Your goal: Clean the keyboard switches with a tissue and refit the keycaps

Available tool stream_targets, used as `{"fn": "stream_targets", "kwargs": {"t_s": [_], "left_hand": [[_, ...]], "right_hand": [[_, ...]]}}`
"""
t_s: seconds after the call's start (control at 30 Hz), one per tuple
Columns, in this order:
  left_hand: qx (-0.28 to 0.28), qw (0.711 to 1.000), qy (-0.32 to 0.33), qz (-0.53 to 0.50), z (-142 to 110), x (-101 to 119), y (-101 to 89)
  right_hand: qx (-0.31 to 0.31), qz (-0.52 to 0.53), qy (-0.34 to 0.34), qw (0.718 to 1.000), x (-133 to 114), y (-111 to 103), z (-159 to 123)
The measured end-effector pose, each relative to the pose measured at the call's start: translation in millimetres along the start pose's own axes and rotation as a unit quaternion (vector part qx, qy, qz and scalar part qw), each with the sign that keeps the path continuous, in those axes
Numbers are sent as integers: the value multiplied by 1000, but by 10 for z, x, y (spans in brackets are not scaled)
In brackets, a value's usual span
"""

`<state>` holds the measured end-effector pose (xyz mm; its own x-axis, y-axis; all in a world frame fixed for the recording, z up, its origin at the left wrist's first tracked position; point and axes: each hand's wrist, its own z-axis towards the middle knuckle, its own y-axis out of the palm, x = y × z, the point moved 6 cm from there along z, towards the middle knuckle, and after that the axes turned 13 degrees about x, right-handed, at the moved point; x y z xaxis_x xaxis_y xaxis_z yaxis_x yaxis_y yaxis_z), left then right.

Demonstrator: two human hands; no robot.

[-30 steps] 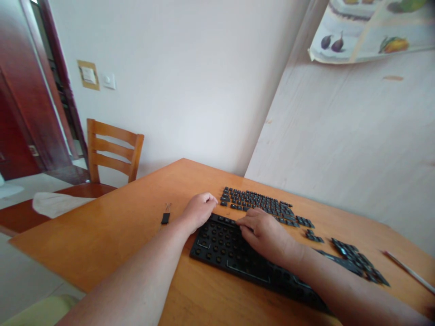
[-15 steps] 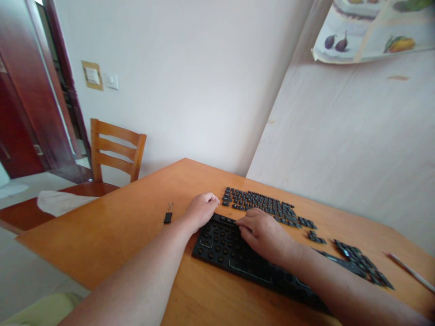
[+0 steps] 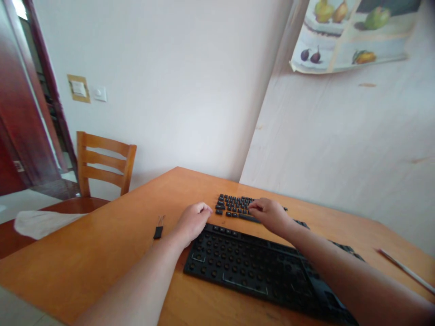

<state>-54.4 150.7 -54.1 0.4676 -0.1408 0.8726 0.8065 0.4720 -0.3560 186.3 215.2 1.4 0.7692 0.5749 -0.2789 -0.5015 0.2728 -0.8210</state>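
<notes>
A black keyboard (image 3: 238,265) lies on the wooden table, most of its key posts bare and several keycaps (image 3: 224,230) seated along its top left row. My left hand (image 3: 194,222) rests at its upper left corner with fingers curled closed; whatever they may hold is hidden. Behind the keyboard, loose black keycaps (image 3: 234,202) are laid out in keyboard order. Over them is my right hand (image 3: 270,216), its fingertips drawn together at the keycaps. I cannot make out anything between those fingers. My right forearm covers part of the keyboard's right side.
A black binder clip (image 3: 158,232) lies on the table (image 3: 136,271) left of my left hand. Toward the right edge is a thin stick-like object, perhaps a pencil (image 3: 406,270). A wooden chair (image 3: 105,158) stands at the left, and a wall meets the table's far side.
My right hand has left the keyboard's top row and moved back over the loose keycaps, uncovering the seated keycaps. My left hand stays at the corner. The view has shifted slightly up and right.
</notes>
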Motion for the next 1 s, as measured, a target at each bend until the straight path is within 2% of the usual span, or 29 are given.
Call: {"fn": "stream_targets", "kwargs": {"t_s": [0.17,0.33,0.63,1.0], "left_hand": [[-5,1000,-5,-4,-3,0,-6],[-6,1000,-11,3,2,-3,-8],[-10,1000,-15,7,-10,53,-31],[-9,1000,-22,11,-3,15,-29]], "right_hand": [[-3,-37,49,998,464,90,414],[-35,-68,81,994,708,282,690],[-133,-99,96,981,852,669,957],[-180,-87,88,976,917,835,1025]]}}
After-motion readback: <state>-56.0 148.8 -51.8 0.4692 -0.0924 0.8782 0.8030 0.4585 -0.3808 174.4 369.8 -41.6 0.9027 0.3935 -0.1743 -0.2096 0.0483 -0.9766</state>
